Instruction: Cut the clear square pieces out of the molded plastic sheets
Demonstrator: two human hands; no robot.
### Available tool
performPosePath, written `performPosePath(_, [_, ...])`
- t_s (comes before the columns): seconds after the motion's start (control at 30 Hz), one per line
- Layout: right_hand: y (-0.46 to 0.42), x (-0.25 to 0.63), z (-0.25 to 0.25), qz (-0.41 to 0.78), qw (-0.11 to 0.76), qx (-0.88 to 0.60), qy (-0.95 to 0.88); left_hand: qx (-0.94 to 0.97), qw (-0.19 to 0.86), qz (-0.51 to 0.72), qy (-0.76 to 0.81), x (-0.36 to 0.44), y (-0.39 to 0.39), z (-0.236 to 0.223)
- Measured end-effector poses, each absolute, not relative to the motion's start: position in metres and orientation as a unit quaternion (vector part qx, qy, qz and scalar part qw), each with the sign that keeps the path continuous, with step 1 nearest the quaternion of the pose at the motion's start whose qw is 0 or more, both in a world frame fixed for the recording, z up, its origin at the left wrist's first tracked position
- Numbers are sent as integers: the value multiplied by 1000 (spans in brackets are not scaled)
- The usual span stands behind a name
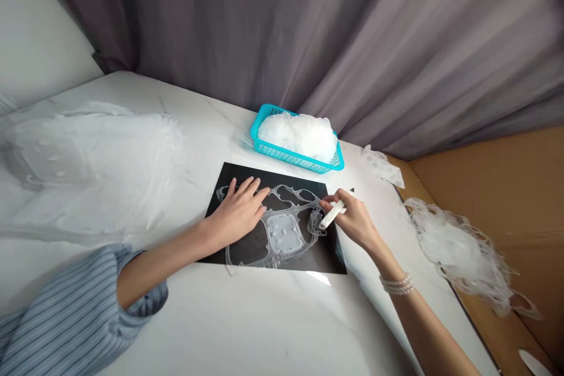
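Observation:
On a black mat lies a clear plastic frame with curved openings. Within its outline sits a pale, squarish plastic panel. My left hand rests palm down over the frame's left part, fingers spread and holding nothing. At the frame's right end, my right hand is closed around a white pen-shaped tool. One end of this tool is dark and points up to the right; the other reaches down to looped plastic at the frame's right edge. Whether it touches the plastic I cannot tell.
Behind the mat stands a turquoise basket heaped with white translucent pieces. Plastic-wrapped clear parts cover the left of the white table. To the right lie a pile of clear plastic scraps and a crumpled white piece.

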State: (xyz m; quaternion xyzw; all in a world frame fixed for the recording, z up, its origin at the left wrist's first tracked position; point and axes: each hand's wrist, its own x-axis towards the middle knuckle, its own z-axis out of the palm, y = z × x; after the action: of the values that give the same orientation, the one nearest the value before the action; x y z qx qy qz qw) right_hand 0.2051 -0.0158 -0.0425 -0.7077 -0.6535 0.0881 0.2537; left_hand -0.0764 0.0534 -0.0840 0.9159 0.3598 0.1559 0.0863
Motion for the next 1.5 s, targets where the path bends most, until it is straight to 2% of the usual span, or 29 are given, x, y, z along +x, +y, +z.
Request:
performPosePath(0.1, [-21,205,-54,106,200,-712,-665,919,57,144,363,-76,60,-90])
performPosePath(0.33, [1,221,-38,88,184,-722,-661,908,-21,152,390,-70,69,-72])
performPosePath(0.53, [-30,216,-32,93,179,-635,-746,936,-47,138,321,-74,-7,-54])
performPosePath(0.67, [-43,207,-44,114,148,-533,-825,939,-128,73,311,-91,-37,-56])
performPosePath(0.87, [-65,199,-46,104,120,-504,-849,943,-208,18,259,-118,-9,-59])
performPosePath(1.07, [-104,141,-30,242,123,-459,-846,899,-386,19,206,-152,47,-36])
performPosePath(1.13, [-109,119,-24,248,133,-429,-858,885,-414,5,215,-161,53,-28])
performPosePath(1.23, [-108,103,-16,156,196,-395,-884,891,-381,21,246,-168,38,-30])
performPosePath(1.33, [-95,105,-8,97,293,-386,-869,929,-279,61,237,-166,7,-46])
performPosePath(1.43, [-71,108,-3,138,332,-451,-817,953,-175,79,234,-159,-15,-63])
performPosePath(1.5, [-53,104,-3,202,330,-514,-766,953,-146,95,249,-154,-20,-71])
